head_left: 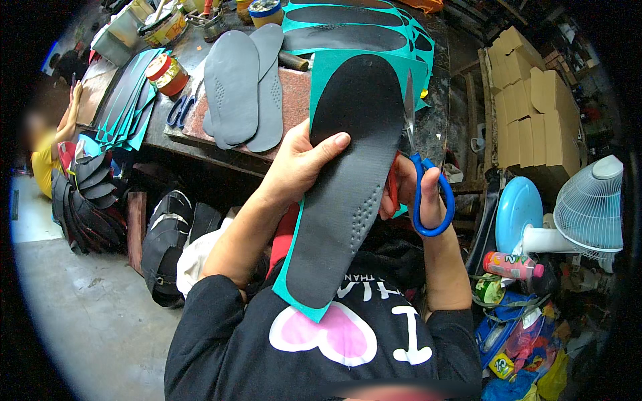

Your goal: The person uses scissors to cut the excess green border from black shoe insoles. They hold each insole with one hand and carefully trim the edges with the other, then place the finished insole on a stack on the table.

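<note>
My left hand (297, 164) grips a teal sheet with a dark grey insole shape (344, 194) glued on it, thumb lying across the grey face. It stands nearly upright in front of my chest. My right hand (418, 197) holds blue-handled scissors (428, 200), fingers through the loops. The blades (408, 113) run up along the right edge of the insole, at the teal margin.
A worktable (207, 150) ahead carries a stack of cut grey insoles (237, 87), more teal sheets (361, 30), another pair of scissors (179, 110) and glue tins (168, 73). Cardboard boxes (531, 107) and a white fan (588, 207) stand right. A person in yellow (47, 154) sits far left.
</note>
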